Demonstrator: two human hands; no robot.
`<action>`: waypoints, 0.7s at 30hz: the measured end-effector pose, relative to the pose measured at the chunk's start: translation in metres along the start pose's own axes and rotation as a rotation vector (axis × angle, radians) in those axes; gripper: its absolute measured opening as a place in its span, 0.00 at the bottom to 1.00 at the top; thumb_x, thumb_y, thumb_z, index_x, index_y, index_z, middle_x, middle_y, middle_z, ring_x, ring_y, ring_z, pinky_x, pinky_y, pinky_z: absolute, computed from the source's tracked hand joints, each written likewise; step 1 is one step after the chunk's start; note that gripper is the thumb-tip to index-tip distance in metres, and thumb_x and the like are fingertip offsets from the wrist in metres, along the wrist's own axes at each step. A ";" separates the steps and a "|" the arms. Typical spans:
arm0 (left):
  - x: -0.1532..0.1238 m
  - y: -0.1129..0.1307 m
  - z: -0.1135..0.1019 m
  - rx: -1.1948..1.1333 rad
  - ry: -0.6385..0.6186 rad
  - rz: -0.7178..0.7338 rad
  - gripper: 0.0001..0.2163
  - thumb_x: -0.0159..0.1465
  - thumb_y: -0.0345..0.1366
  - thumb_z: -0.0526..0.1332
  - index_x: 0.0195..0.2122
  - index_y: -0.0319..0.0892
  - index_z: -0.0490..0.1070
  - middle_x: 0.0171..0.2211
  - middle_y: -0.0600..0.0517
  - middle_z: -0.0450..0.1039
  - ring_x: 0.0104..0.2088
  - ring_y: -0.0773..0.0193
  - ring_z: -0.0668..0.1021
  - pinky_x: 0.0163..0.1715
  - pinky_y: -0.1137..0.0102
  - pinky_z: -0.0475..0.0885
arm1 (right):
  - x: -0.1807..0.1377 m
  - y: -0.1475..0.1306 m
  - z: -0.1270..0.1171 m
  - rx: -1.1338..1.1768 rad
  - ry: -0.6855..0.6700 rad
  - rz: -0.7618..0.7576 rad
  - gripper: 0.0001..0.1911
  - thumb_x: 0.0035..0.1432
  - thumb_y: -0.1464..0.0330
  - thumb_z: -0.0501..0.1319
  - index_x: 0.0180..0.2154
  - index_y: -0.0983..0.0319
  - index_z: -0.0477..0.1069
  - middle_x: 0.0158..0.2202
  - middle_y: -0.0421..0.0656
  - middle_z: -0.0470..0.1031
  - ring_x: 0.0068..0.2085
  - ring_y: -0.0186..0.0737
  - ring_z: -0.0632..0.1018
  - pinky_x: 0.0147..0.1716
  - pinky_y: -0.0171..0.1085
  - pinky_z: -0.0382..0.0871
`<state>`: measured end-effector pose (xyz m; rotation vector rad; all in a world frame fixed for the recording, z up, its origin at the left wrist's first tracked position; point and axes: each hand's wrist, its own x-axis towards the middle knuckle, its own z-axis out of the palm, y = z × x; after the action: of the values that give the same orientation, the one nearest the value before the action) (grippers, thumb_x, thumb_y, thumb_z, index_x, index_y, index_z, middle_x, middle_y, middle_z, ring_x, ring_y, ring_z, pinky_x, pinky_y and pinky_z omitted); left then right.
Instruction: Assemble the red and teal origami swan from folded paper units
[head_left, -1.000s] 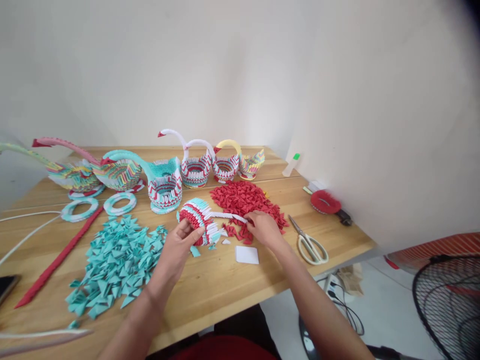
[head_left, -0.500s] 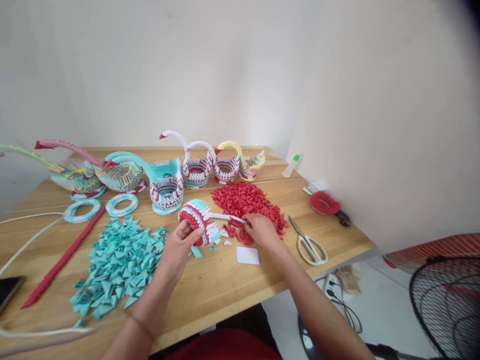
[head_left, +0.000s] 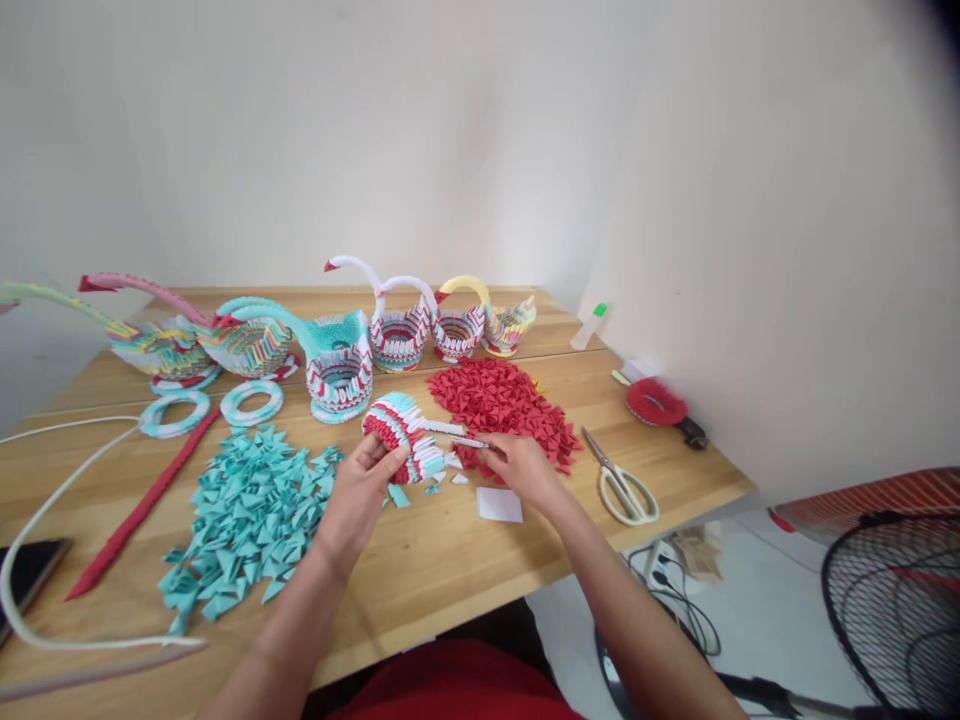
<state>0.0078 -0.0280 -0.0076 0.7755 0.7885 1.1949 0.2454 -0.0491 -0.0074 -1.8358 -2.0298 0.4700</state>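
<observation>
A round piece of interlocked folded paper (head_left: pixel 393 425), banded red, white and light blue, is held by my left hand (head_left: pixel 360 490), its fingers closed on the near left side. From its right side juts a narrow white strip (head_left: pixel 441 426). My right hand (head_left: pixel 521 468) pinches a slim pale stick-like thing (head_left: pixel 469 441), whose far end lies close to the strip; whether they touch I cannot tell. Small white and blue paper scraps (head_left: pixel 439 478) lie below the paper piece. A white paper stack (head_left: pixel 499 504) rests just below my right hand.
Loose red paper triangles (head_left: pixel 502 400) form a heap behind my right hand, turquoise ones (head_left: pixel 251 520) at left. Scissors (head_left: pixel 621 485) lie to the right near a red ring (head_left: pixel 655 402). Several paper swans, including a turquoise one (head_left: pixel 339 375), line the back. A white cable (head_left: pixel 45 500) curves at left.
My right hand has shifted slightly, and the pale stick-like thing now shows apart from the white strip's end. My left hand keeps its hold. The whole view has shifted a little.
</observation>
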 end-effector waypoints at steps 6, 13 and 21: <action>0.000 0.003 0.001 -0.031 0.013 -0.010 0.25 0.47 0.40 0.76 0.45 0.40 0.74 0.43 0.48 0.79 0.43 0.60 0.79 0.45 0.67 0.74 | 0.002 0.003 0.011 -0.071 0.014 -0.007 0.18 0.63 0.74 0.53 0.51 0.58 0.74 0.44 0.44 0.79 0.43 0.40 0.78 0.41 0.34 0.67; -0.002 0.006 0.002 -0.022 0.027 0.006 0.24 0.47 0.40 0.75 0.44 0.40 0.74 0.43 0.48 0.79 0.44 0.57 0.79 0.46 0.66 0.74 | 0.003 0.001 -0.002 -0.171 0.062 -0.044 0.15 0.64 0.75 0.54 0.47 0.59 0.76 0.43 0.45 0.77 0.44 0.40 0.76 0.42 0.34 0.65; -0.001 0.009 0.003 0.010 0.023 0.021 0.23 0.47 0.41 0.75 0.43 0.40 0.75 0.43 0.48 0.79 0.45 0.56 0.79 0.47 0.66 0.73 | 0.029 -0.011 0.013 -0.301 -0.022 -0.115 0.13 0.63 0.65 0.61 0.49 0.57 0.75 0.41 0.46 0.77 0.44 0.43 0.76 0.42 0.35 0.65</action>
<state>0.0060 -0.0275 0.0020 0.7809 0.8073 1.2218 0.2269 -0.0211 -0.0124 -1.8680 -2.3093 0.1587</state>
